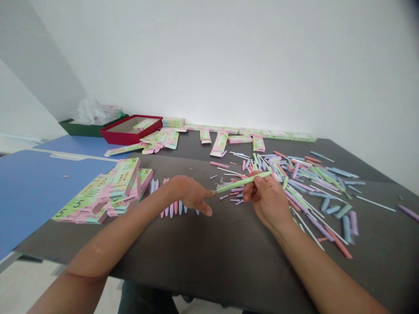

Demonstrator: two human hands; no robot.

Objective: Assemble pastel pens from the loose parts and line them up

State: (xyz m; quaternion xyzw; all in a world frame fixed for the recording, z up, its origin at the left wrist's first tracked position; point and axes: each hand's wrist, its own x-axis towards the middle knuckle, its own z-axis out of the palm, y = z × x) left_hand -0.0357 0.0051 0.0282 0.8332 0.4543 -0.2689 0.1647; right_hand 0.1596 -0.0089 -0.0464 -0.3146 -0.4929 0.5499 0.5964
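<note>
A light green pen (238, 183) is pinched between the thumb and fingers of my right hand (270, 200). It slants above the black tabletop, its narrow end pointing left. My left hand (191, 194) reaches to that narrow end; a fingertip appears to touch it, and the thumb is held apart below. Under and beside my left hand lies a row of pens (171, 210) in purple, pink and blue, partly hidden by the wrist. Loose pastel pen barrels, caps and white refills (314, 181) lie scattered around and beyond my right hand.
Printed cardboard boxes (119, 181) are stacked at the left. Behind stand a red tray (126, 136) and a green tray (81, 128) with a plastic bag (94, 111). More small boxes (219, 144) lie along the wall. A blue surface (49, 183) adjoins the black table (209, 253).
</note>
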